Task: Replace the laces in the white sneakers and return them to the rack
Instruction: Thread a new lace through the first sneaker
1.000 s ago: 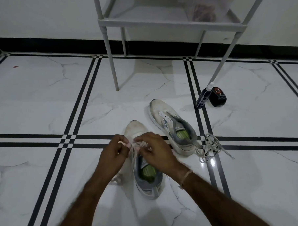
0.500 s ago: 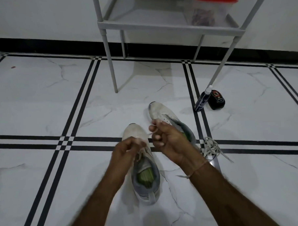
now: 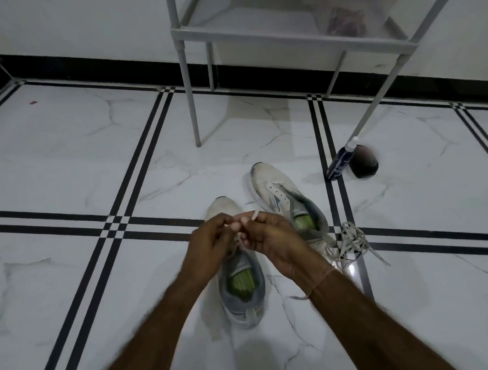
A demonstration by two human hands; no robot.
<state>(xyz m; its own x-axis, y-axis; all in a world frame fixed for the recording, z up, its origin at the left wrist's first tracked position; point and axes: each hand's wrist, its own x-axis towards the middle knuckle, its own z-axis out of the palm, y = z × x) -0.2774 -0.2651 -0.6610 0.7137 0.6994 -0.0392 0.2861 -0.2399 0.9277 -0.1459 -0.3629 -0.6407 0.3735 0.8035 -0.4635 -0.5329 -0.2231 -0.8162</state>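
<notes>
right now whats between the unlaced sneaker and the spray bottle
Only bare striped floor lies between the unlaced sneaker and the spray bottle, as the head view shows; the loose laces lie elsewhere, by its heel.

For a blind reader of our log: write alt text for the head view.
A person's left hand and right hand pinch a flat white shoelace above the near white-and-grey sneaker on a white marble floor. A second white-and-grey sneaker without laces lies beyond it, a loose pile of pale laces at its heel, a grey metal rack behind.
</notes>
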